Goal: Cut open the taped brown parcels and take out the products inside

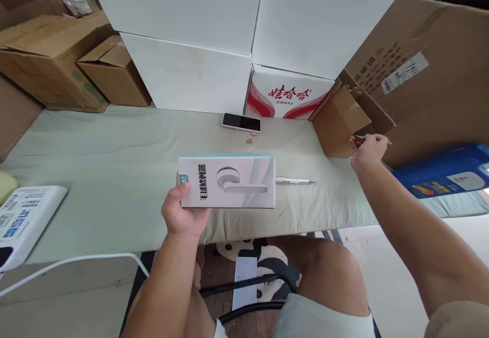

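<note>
Holding the white printed box (229,182) by its left end in the left hand (185,214), with fingers gripping it and thumb on the front face, above the tabletop (133,175) near its front edge. With a slim pointed tool (295,180) just to its right and a phone (241,122) farther back. Reaching with the right hand (368,149) beside the small cardboard box (338,126), with bent fingers; cannot tell whether gripping anything.
</note>
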Action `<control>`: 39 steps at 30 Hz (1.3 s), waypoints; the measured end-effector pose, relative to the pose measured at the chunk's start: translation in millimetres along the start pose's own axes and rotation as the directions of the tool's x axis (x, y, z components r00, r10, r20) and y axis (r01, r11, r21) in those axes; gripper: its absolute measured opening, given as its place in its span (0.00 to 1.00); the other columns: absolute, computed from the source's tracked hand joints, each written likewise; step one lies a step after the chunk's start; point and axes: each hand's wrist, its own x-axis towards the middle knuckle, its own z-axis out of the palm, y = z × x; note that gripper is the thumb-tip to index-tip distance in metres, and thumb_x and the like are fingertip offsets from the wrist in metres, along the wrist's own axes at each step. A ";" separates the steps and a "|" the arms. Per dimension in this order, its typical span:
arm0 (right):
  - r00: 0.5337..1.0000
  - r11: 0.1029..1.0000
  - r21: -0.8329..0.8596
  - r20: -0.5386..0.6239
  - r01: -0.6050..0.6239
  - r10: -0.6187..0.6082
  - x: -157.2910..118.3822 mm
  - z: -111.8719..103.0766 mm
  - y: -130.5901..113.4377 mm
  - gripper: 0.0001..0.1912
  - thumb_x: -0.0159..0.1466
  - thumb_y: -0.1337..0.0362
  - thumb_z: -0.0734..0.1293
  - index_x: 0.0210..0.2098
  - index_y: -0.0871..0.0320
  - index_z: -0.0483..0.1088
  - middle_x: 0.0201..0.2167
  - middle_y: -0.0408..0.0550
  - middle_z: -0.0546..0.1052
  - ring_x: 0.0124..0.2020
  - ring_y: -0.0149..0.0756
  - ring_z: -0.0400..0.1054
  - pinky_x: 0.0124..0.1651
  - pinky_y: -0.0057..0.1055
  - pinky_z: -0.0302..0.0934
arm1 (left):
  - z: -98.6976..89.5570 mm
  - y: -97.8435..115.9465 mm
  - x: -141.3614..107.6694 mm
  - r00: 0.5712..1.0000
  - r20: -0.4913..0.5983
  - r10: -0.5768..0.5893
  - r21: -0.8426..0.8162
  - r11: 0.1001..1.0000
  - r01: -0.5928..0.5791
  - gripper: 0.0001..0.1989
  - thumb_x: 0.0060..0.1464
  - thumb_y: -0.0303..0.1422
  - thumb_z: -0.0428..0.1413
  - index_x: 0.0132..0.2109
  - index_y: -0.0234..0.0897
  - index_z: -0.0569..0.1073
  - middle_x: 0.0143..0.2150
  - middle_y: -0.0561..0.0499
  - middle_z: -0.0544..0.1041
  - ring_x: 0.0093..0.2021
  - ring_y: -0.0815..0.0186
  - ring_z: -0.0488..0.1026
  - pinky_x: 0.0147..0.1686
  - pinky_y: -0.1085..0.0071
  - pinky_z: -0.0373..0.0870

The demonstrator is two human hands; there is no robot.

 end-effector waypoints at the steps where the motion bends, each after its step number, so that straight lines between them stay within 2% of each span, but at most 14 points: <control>1: 0.999 1.000 -0.007 -0.028 -0.024 0.024 7.7 8.5 -0.1 0.14 0.64 0.68 0.61 0.31 0.50 0.46 0.24 0.33 0.61 0.24 0.22 0.65 0.30 0.23 0.58 | 0.3 -1.0 1.5 1.000 0.012 -0.001 0.014 1.000 0.001 0.22 0.38 0.42 0.65 0.44 0.47 0.77 0.39 0.49 0.83 0.46 0.48 0.80 0.38 0.58 0.79; 4: 0.989 0.994 -0.015 -0.105 -0.109 0.107 29.6 37.8 -2.9 0.12 0.63 0.72 0.61 0.34 0.50 0.52 0.27 0.34 0.65 0.26 0.22 0.64 0.30 0.26 0.54 | 1.2 -4.8 6.7 0.999 0.035 -0.005 0.056 0.998 0.003 0.22 0.39 0.43 0.65 0.44 0.48 0.76 0.39 0.50 0.82 0.46 0.48 0.81 0.39 0.57 0.79; 10: 0.973 0.975 -0.030 0.055 -0.222 0.224 32.5 69.1 -8.7 0.28 0.58 0.78 0.65 0.53 0.48 0.60 0.40 0.37 0.73 0.29 0.22 0.62 0.35 0.29 0.53 | 3.4 -10.3 15.9 0.999 -0.015 -0.035 0.023 0.999 0.036 0.21 0.36 0.39 0.67 0.42 0.48 0.77 0.40 0.50 0.82 0.43 0.51 0.80 0.37 0.60 0.78; 15: 0.948 0.967 -0.038 0.191 -0.252 0.255 -45.4 38.1 3.9 0.16 0.57 0.67 0.69 0.46 0.53 0.68 0.45 0.43 0.76 0.42 0.25 0.71 0.43 0.25 0.61 | 3.7 -5.7 13.5 0.996 0.007 -0.089 -0.007 0.996 0.089 0.21 0.36 0.37 0.68 0.42 0.44 0.75 0.40 0.51 0.81 0.44 0.55 0.79 0.40 0.62 0.77; 18: 0.887 0.961 -0.019 0.380 -0.275 0.261 -108.9 11.6 5.8 0.18 0.53 0.55 0.74 0.39 0.54 0.70 0.46 0.46 0.78 0.49 0.33 0.75 0.49 0.30 0.67 | 1.0 -1.3 6.3 0.986 0.097 -0.138 0.043 0.990 0.134 0.22 0.37 0.37 0.67 0.42 0.43 0.73 0.39 0.52 0.80 0.39 0.58 0.79 0.36 0.65 0.75; 21: 0.701 0.942 -0.020 0.663 -0.334 0.262 -167.5 -11.5 -1.3 0.27 0.55 0.40 0.73 0.45 0.51 0.72 0.55 0.49 0.77 0.57 0.41 0.74 0.56 0.39 0.69 | -2.3 -0.2 -2.8 0.944 0.220 -0.247 0.171 0.962 0.212 0.24 0.36 0.35 0.68 0.43 0.43 0.71 0.35 0.54 0.78 0.32 0.62 0.76 0.30 0.69 0.71; 24: 0.349 0.937 -0.154 0.899 -0.313 0.265 -215.5 -29.6 -10.3 0.39 0.60 0.32 0.66 0.62 0.48 0.67 0.69 0.55 0.68 0.65 0.48 0.68 0.62 0.51 0.66 | -3.0 -3.6 -10.0 0.848 0.344 -0.403 0.366 0.889 0.275 0.25 0.36 0.34 0.70 0.42 0.43 0.69 0.34 0.56 0.77 0.29 0.64 0.75 0.26 0.71 0.70; 26: 0.129 0.946 -0.238 0.954 -0.221 0.270 -242.7 -38.7 -13.6 0.47 0.59 0.34 0.70 0.70 0.47 0.57 0.72 0.58 0.63 0.66 0.51 0.66 0.65 0.55 0.63 | -2.0 -7.7 -12.7 0.795 0.379 -0.473 0.466 0.840 0.278 0.25 0.35 0.34 0.70 0.41 0.42 0.68 0.34 0.55 0.77 0.29 0.65 0.75 0.25 0.72 0.69; 28: 0.049 0.939 -0.296 0.950 -0.178 0.308 -267.9 -45.5 -14.7 0.53 0.58 0.39 0.75 0.73 0.46 0.49 0.69 0.59 0.65 0.65 0.51 0.66 0.65 0.56 0.62 | -0.8 -12.9 -14.8 0.780 0.369 -0.506 0.515 0.810 0.281 0.25 0.35 0.34 0.70 0.41 0.40 0.68 0.34 0.55 0.76 0.28 0.66 0.74 0.25 0.73 0.67; 30: 0.106 0.911 -0.320 0.928 -0.259 0.357 -291.0 -50.5 -14.9 0.55 0.58 0.43 0.76 0.73 0.45 0.44 0.66 0.58 0.67 0.63 0.51 0.67 0.64 0.54 0.63 | -0.1 -19.9 -19.1 0.821 0.303 -0.484 0.500 0.814 0.296 0.29 0.35 0.35 0.71 0.44 0.41 0.67 0.38 0.55 0.76 0.30 0.67 0.75 0.27 0.73 0.69; 32: 0.206 0.852 -0.289 0.890 -0.437 0.408 -309.3 -53.9 -15.1 0.51 0.60 0.42 0.74 0.72 0.44 0.43 0.64 0.56 0.69 0.60 0.50 0.70 0.61 0.51 0.66 | 0.5 -29.9 -28.4 0.898 0.198 -0.393 0.435 0.856 0.279 0.35 0.37 0.38 0.72 0.51 0.44 0.65 0.44 0.54 0.75 0.36 0.66 0.76 0.34 0.72 0.73; 34: 0.306 0.767 -0.175 0.845 -0.617 0.439 -318.5 -54.4 -14.7 0.49 0.61 0.41 0.73 0.70 0.43 0.43 0.63 0.55 0.71 0.57 0.49 0.72 0.57 0.49 0.69 | 3.1 -43.8 -41.8 0.933 0.134 -0.335 0.413 0.875 0.255 0.40 0.40 0.42 0.72 0.58 0.47 0.62 0.49 0.52 0.74 0.43 0.65 0.77 0.40 0.71 0.74; 36: 0.424 0.714 -0.021 0.793 -0.699 0.438 -313.8 -49.0 -12.5 0.47 0.59 0.42 0.74 0.68 0.42 0.46 0.62 0.52 0.73 0.55 0.49 0.73 0.55 0.47 0.70 | 11.2 -60.4 -53.1 0.894 0.172 -0.414 0.460 0.836 0.299 0.43 0.45 0.49 0.70 0.63 0.50 0.59 0.53 0.49 0.75 0.48 0.61 0.77 0.41 0.68 0.74; 39: 0.607 0.746 0.158 0.699 -0.647 0.378 -274.6 -22.1 -8.2 0.42 0.55 0.47 0.77 0.62 0.41 0.55 0.58 0.46 0.75 0.53 0.46 0.73 0.51 0.42 0.71 | 44.8 -81.9 -45.9 0.821 0.260 -0.508 0.545 0.779 0.310 0.42 0.53 0.58 0.61 0.69 0.54 0.57 0.59 0.46 0.77 0.52 0.55 0.77 0.40 0.66 0.73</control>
